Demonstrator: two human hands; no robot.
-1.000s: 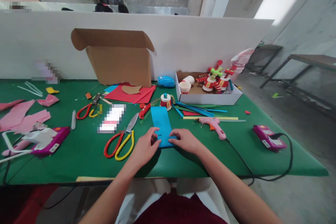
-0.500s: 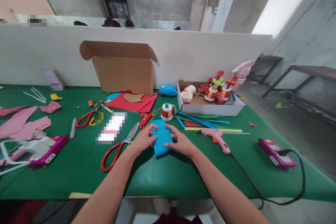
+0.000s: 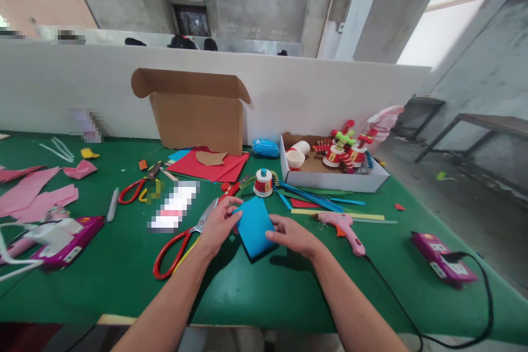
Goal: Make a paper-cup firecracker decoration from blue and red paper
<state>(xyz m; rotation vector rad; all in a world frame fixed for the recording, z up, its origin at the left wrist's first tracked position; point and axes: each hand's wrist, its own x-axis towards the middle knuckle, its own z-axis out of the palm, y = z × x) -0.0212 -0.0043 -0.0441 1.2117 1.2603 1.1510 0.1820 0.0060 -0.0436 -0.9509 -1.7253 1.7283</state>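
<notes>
A blue sheet of paper (image 3: 254, 231) is held between my two hands, tilted above the green table. My left hand (image 3: 221, 223) grips its left edge between thumb and fingers. On the opposite edge, my right hand (image 3: 292, 234) pinches the paper, thumb on top. Just beyond it stands a red and white paper cup (image 3: 263, 183) upside down, with coiled paper springs at its sides and a small blue piece on top. Large red-handled scissors (image 3: 177, 250) lie beside my left forearm, partly covered by my left hand. Blue paper strips (image 3: 309, 196) lie past my right hand.
To the right are a pink glue gun (image 3: 344, 226) with a black cord and a purple power strip (image 3: 441, 261). A white box (image 3: 336, 180) with cup figures stands behind, near an open cardboard box (image 3: 198, 121). Red paper (image 3: 185, 166) and pink scraps (image 3: 37, 192) lie leftward.
The blue paper, curved before, now looks flatter and has turned so that a corner points toward me. Both hands still hold it, and my right hand has shifted slightly. The camera view has tilted a little.
</notes>
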